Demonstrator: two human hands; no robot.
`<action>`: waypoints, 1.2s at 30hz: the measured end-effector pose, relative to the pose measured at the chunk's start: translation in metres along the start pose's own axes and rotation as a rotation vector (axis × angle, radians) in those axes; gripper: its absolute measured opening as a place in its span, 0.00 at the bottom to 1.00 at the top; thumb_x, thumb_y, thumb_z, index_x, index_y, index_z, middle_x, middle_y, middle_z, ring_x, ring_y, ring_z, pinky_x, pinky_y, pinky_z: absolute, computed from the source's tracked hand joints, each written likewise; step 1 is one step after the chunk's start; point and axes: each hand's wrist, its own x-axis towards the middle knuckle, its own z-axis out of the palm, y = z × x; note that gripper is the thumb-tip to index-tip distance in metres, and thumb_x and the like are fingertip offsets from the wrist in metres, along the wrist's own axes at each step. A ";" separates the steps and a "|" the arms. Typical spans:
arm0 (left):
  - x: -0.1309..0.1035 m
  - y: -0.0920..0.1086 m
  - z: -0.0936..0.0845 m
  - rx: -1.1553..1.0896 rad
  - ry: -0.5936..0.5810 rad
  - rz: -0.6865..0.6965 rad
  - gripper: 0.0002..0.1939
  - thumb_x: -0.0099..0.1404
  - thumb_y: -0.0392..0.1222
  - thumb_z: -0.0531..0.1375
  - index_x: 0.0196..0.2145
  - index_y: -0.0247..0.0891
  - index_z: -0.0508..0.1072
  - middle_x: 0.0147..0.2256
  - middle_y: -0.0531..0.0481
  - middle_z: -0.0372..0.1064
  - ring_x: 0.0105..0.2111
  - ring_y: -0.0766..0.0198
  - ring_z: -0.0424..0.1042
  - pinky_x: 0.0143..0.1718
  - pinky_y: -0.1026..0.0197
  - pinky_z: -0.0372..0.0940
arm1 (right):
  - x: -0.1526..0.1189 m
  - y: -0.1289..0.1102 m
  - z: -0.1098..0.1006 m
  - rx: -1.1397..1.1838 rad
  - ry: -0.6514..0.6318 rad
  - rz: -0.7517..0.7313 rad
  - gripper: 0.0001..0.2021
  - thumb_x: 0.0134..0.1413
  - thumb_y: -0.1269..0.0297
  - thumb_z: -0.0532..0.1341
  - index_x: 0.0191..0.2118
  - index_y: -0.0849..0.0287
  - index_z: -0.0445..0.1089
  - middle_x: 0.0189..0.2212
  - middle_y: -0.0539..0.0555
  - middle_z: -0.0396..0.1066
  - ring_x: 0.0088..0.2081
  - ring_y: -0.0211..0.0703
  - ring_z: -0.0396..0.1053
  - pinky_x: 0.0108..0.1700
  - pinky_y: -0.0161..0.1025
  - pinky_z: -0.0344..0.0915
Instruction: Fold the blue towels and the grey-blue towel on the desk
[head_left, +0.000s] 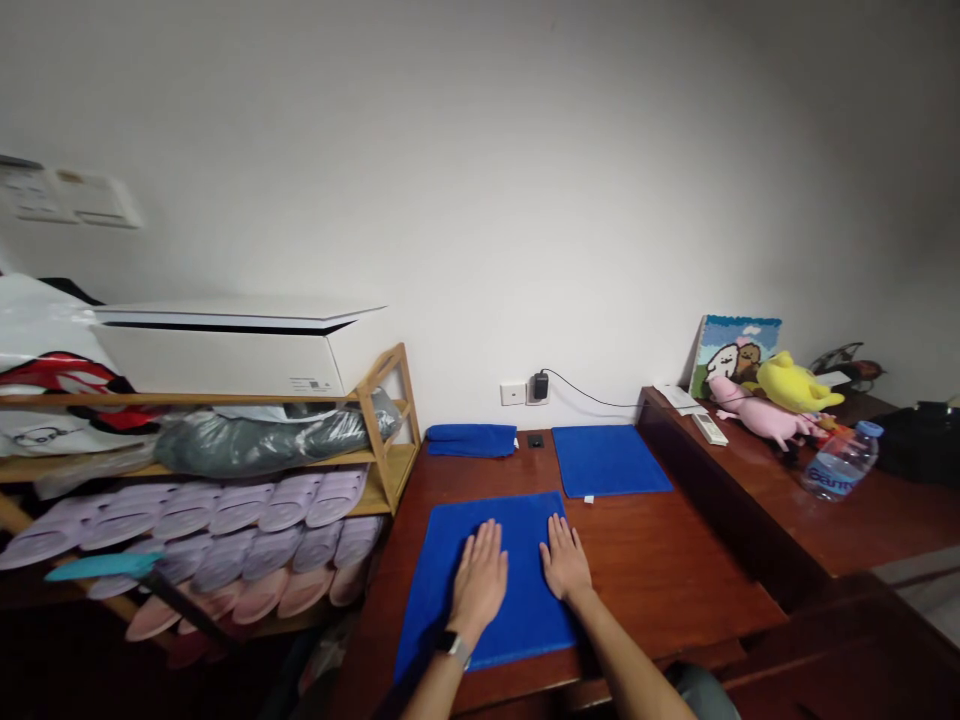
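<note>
A blue towel (517,625) lies spread out on the reddish-brown wooden table (645,570) in front of me. My left hand (480,578) rests flat on its middle, fingers straight and pointing away from me; a watch or band circles that wrist. Over the towel's right edge lies my right hand (566,562), palm down with the fingers stretched out. Neither hand grips anything. Farther back on the right is a second blue cloth (611,460), flat, with a small white tag. A folded blue cloth (471,440) sits by the wall at the back left.
Left of the table stands a wooden rack (390,440) with several slippers (277,500) and a white box (225,355) on top. A higher brown surface (795,520) on the right bears plush toys (799,385), a water bottle (844,462) and a remote (709,429). A black plug (541,386) is in the wall.
</note>
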 end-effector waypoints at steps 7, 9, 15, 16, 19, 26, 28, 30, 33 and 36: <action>0.030 0.032 0.028 -0.073 -0.098 0.024 0.31 0.79 0.46 0.46 0.73 0.40 0.69 0.72 0.39 0.67 0.73 0.47 0.66 0.73 0.39 0.62 | 0.000 -0.001 -0.006 -0.002 -0.031 0.007 0.34 0.78 0.56 0.39 0.82 0.65 0.44 0.81 0.54 0.38 0.82 0.46 0.37 0.81 0.49 0.38; 0.020 -0.012 0.024 -0.037 -0.080 -0.053 0.32 0.79 0.48 0.45 0.73 0.38 0.69 0.72 0.37 0.66 0.73 0.45 0.65 0.73 0.36 0.61 | -0.001 0.000 -0.005 -0.004 -0.035 0.010 0.35 0.78 0.55 0.38 0.82 0.64 0.43 0.82 0.53 0.38 0.82 0.45 0.37 0.81 0.49 0.37; -0.007 -0.115 0.012 0.058 -0.020 -0.239 0.38 0.78 0.54 0.41 0.73 0.28 0.67 0.74 0.33 0.63 0.74 0.45 0.63 0.74 0.39 0.59 | 0.000 -0.002 -0.004 -0.019 -0.073 0.037 0.35 0.78 0.54 0.37 0.82 0.64 0.43 0.82 0.54 0.37 0.82 0.47 0.37 0.81 0.50 0.36; -0.008 -0.117 0.012 0.054 -0.008 -0.237 0.38 0.78 0.54 0.41 0.73 0.29 0.67 0.73 0.34 0.64 0.74 0.45 0.63 0.74 0.39 0.59 | 0.002 -0.003 -0.006 -0.020 -0.080 0.044 0.35 0.78 0.55 0.37 0.82 0.64 0.43 0.82 0.55 0.38 0.82 0.48 0.38 0.81 0.51 0.35; -0.007 -0.112 0.013 0.047 0.017 -0.232 0.37 0.78 0.54 0.41 0.74 0.30 0.66 0.72 0.34 0.65 0.74 0.45 0.62 0.75 0.38 0.58 | 0.015 -0.007 -0.013 -0.011 -0.059 0.048 0.35 0.78 0.56 0.37 0.82 0.65 0.46 0.81 0.57 0.42 0.82 0.48 0.40 0.81 0.51 0.34; -0.007 -0.107 0.007 0.072 -0.026 -0.231 0.38 0.78 0.52 0.41 0.73 0.27 0.67 0.74 0.33 0.63 0.74 0.44 0.62 0.75 0.38 0.57 | 0.059 -0.005 -0.023 0.006 -0.047 0.000 0.35 0.78 0.55 0.39 0.82 0.67 0.43 0.82 0.57 0.39 0.82 0.46 0.38 0.81 0.48 0.37; -0.009 -0.111 0.004 0.075 -0.028 -0.224 0.37 0.79 0.53 0.41 0.73 0.29 0.67 0.73 0.35 0.64 0.74 0.45 0.63 0.76 0.38 0.56 | 0.063 -0.003 -0.017 0.005 -0.039 0.000 0.35 0.78 0.55 0.39 0.82 0.65 0.43 0.82 0.57 0.39 0.82 0.45 0.37 0.81 0.48 0.36; -0.009 -0.111 0.000 0.076 -0.021 -0.199 0.37 0.79 0.53 0.41 0.73 0.29 0.67 0.73 0.34 0.64 0.74 0.45 0.62 0.76 0.38 0.55 | 0.064 -0.002 -0.012 0.003 -0.030 -0.005 0.34 0.79 0.55 0.39 0.82 0.64 0.43 0.82 0.56 0.39 0.82 0.45 0.36 0.81 0.47 0.36; 0.004 -0.091 -0.005 0.061 0.012 -0.151 0.36 0.79 0.52 0.41 0.74 0.29 0.66 0.73 0.34 0.63 0.75 0.44 0.61 0.77 0.35 0.53 | 0.063 -0.001 -0.008 0.004 -0.032 -0.006 0.34 0.79 0.55 0.39 0.82 0.64 0.43 0.82 0.56 0.39 0.82 0.45 0.36 0.81 0.48 0.36; 0.033 -0.039 -0.001 -0.017 -0.022 -0.051 0.34 0.81 0.48 0.40 0.75 0.32 0.63 0.74 0.38 0.62 0.76 0.46 0.60 0.78 0.36 0.54 | 0.063 -0.001 -0.008 0.005 -0.024 -0.004 0.34 0.79 0.55 0.38 0.82 0.65 0.42 0.82 0.56 0.38 0.82 0.46 0.36 0.81 0.49 0.37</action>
